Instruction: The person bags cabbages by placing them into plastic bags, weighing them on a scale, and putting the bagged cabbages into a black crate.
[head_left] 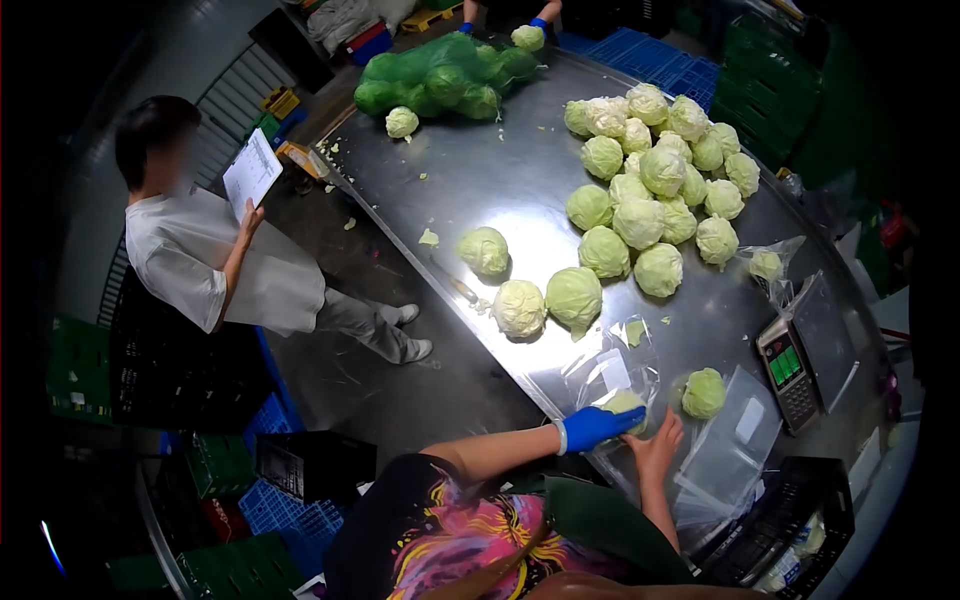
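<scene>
My left hand [597, 428], in a blue glove, lies with its fingers over a pale green cabbage [622, 401] at the near edge of the steel table. That cabbage is partly hidden under the glove and sits at a clear plastic bag [612, 368] with a white label. My bare right hand [657, 444] is beside it, fingers spread and thumb close to the cabbage. Just beyond my right hand rests another cabbage [704, 393], next to a stack of flat clear bags [735, 440]. Farther left stand a few loose cabbages [574, 297] and a knife [458, 285].
A large pile of cabbages [640, 222] covers the table's right side. Green net sacks [440, 78] lie at the far end, where another person's gloved hand [539, 24] holds a cabbage. A scale [790, 373] stands at right. One person [220, 240] with a clipboard stands left.
</scene>
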